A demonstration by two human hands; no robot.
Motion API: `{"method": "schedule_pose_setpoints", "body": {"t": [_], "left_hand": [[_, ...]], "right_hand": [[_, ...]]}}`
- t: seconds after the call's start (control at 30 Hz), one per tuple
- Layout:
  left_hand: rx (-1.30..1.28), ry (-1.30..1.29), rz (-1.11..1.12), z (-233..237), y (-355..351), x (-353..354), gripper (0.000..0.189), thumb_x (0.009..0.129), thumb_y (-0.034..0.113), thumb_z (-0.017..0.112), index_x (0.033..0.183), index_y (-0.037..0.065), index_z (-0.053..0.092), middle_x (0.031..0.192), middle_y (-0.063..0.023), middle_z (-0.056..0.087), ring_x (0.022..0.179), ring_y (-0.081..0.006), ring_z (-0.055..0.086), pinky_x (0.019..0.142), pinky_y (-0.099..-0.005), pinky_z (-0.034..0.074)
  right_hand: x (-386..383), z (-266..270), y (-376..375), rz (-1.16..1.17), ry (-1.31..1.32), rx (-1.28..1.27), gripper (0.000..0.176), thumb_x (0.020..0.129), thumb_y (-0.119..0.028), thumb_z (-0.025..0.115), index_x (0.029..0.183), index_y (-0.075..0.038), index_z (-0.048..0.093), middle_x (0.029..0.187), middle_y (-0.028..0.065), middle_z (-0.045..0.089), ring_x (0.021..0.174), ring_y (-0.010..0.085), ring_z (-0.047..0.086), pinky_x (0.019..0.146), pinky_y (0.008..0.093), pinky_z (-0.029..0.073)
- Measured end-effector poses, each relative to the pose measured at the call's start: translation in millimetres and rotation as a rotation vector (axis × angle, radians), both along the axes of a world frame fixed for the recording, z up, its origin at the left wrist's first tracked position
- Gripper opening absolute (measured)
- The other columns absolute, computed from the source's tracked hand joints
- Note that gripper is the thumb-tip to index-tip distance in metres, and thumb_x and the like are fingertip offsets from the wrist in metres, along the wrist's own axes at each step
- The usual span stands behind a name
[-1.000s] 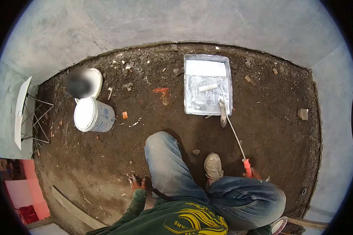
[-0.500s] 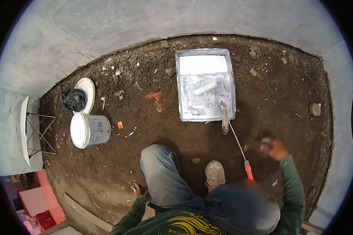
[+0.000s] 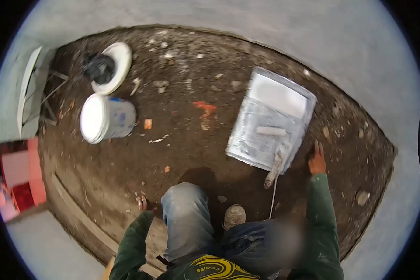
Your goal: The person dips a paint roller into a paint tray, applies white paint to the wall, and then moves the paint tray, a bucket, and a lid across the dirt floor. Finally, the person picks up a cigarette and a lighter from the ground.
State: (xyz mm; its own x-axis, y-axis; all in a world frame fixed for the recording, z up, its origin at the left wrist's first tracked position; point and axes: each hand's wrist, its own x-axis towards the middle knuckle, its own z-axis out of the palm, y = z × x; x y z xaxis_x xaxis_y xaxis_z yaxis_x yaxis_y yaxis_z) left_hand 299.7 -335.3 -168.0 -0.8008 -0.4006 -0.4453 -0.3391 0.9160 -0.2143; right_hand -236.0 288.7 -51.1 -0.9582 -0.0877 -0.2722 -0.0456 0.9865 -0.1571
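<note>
A paint tray [image 3: 243,156] lies on the dirt floor with white paint pooled at its far end. Inside it rests a paint roller [image 3: 271,131], its paint-crusted handle [image 3: 273,173] hanging over the near edge. A thin white rod [image 3: 273,200] runs from there toward my body and disappears behind a blurred shape. My right hand [image 3: 317,161] reaches beside the tray's right edge, fingers stretched out, with nothing visible in it. Low over the floor, left of my bent knee [image 3: 186,210], my left hand [image 3: 142,202] has its fingers apart and looks bare.
On the left stand a white bucket [image 3: 94,119] and, behind it, a white lid [image 3: 121,70] with a black plastic bag [image 3: 99,68]. Grey walls [image 3: 312,32] border the dirt floor. A wooden plank [image 3: 81,212] lies at lower left. Rubble bits are scattered about.
My right hand has moved forward to the tray's right side, and its fingers have straightened. The view has turned, so the tray appears tilted and farther right. The rod's red grip is now hidden.
</note>
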Motion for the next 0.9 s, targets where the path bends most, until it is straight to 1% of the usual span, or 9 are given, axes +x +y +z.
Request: {"method": "schedule_pose_setpoints", "body": {"t": [0.37, 0.43, 0.57, 0.63, 0.67, 0.73, 0.77, 0.8, 0.9], "left_hand": [[0.506, 0.102, 0.698, 98.9, 34.1, -65.9, 0.08, 0.076, 0.049, 0.058, 0.14, 0.018, 0.022, 0.146, -0.0184, 0.009, 0.133, -0.0394, 0.014, 0.106, -0.0454, 0.019], [0.516, 0.067, 0.791, 109.9, 28.3, -79.0, 0.073, 0.079, 0.049, 0.055, 0.139, 0.018, 0.026, 0.146, -0.0167, 0.011, 0.133, -0.034, 0.016, 0.107, -0.0407, 0.018], [0.426, -0.181, 0.821, 101.5, 9.2, -65.2, 0.063, 0.08, 0.046, 0.056, 0.131, 0.013, 0.041, 0.139, -0.0172, 0.031, 0.129, -0.0294, 0.029, 0.101, -0.0387, 0.03], [0.824, 0.24, 1.168, 132.1, 11.7, -35.7, 0.053, 0.083, 0.049, 0.05, 0.122, 0.012, 0.052, 0.129, -0.0139, 0.045, 0.117, -0.0261, 0.044, 0.088, -0.0399, 0.04], [0.618, 0.111, 1.186, 105.9, 9.2, 6.0, 0.049, 0.084, 0.048, 0.049, 0.116, 0.012, 0.056, 0.118, -0.0097, 0.054, 0.098, -0.0209, 0.054, 0.076, -0.037, 0.044], [0.78, 0.653, 1.731, 177.6, 54.3, 5.1, 0.049, 0.085, 0.049, 0.046, 0.117, 0.012, 0.055, 0.115, -0.0085, 0.056, 0.091, -0.0211, 0.056, 0.077, -0.0364, 0.045], [0.925, 0.784, 1.727, 160.2, 69.2, 61.6, 0.052, 0.086, 0.05, 0.045, 0.119, 0.011, 0.053, 0.113, -0.0107, 0.057, 0.087, -0.0234, 0.058, 0.074, -0.0381, 0.045], [1.3, 0.96, 1.924, 230.0, 108.6, 30.5, 0.055, 0.086, 0.05, 0.043, 0.121, 0.008, 0.05, 0.111, -0.0132, 0.057, 0.091, -0.0235, 0.057, 0.075, -0.0386, 0.046], [1.38, 0.993, 1.969, 214.4, 120.6, 65.4, 0.059, 0.085, 0.053, 0.045, 0.118, 0.006, 0.051, 0.101, -0.0135, 0.062, 0.094, -0.0241, 0.059, 0.08, -0.0338, 0.046]], "right_hand": [[-27.5, 11.3, -3.9, -0.101, -0.445, 0.137, 0.076, 0.073, 0.0, 0.045, 0.141, -0.009, 0.011, 0.147, 0.0138, 0.006, 0.133, 0.0313, 0.019, 0.107, 0.0358, 0.026], [-29.5, 11.4, -3.8, -0.111, -0.497, 0.118, 0.073, 0.073, 0.003, 0.04, 0.14, -0.005, 0.012, 0.147, 0.0157, 0.005, 0.136, 0.0272, 0.007, 0.111, 0.0341, 0.015], [-36.9, 17.3, -8.5, -0.08, -0.574, 0.212, 0.073, 0.074, 0.004, 0.038, 0.141, -0.006, 0.011, 0.147, 0.0158, 0.004, 0.136, 0.0274, 0.006, 0.111, 0.0332, 0.013], [-39.3, -4.6, 10.3, 0.006, -0.53, 0.293, 0.077, 0.073, -0.005, 0.045, 0.141, -0.009, 0.009, 0.146, 0.0168, 0.006, 0.131, 0.0328, 0.023, 0.104, 0.0387, 0.031], [-38.5, -9.9, 13.2, 0.023, -0.53, 0.291, 0.077, 0.073, -0.005, 0.045, 0.141, -0.009, 0.009, 0.146, 0.0168, 0.006, 0.131, 0.0328, 0.023, 0.104, 0.0387, 0.031], [-40.7, -16.4, 19.7, -0.001, -0.526, 0.274, 0.077, 0.074, -0.005, 0.045, 0.141, -0.009, 0.008, 0.146, 0.0164, 0.004, 0.131, 0.0328, 0.023, 0.104, 0.0391, 0.031], [-42.8, -12.5, 17.9, -0.003, -0.52, 0.268, 0.077, 0.074, -0.005, 0.045, 0.141, -0.009, 0.008, 0.146, 0.0164, 0.004, 0.131, 0.0328, 0.023, 0.104, 0.0391, 0.031], [-40.2, 8.0, 2.3, -0.061, -0.575, 0.221, 0.08, 0.071, -0.001, 0.046, 0.141, -0.009, 0.007, 0.147, 0.0164, 0.003, 0.133, 0.0319, 0.016, 0.107, 0.0376, 0.024], [-39.5, 30.1, -16.1, -0.101, -0.618, 0.224, 0.084, 0.069, 0.002, 0.048, 0.141, -0.008, 0.006, 0.147, 0.0167, 0.003, 0.134, 0.0319, 0.011, 0.11, 0.0363, 0.018]]}}
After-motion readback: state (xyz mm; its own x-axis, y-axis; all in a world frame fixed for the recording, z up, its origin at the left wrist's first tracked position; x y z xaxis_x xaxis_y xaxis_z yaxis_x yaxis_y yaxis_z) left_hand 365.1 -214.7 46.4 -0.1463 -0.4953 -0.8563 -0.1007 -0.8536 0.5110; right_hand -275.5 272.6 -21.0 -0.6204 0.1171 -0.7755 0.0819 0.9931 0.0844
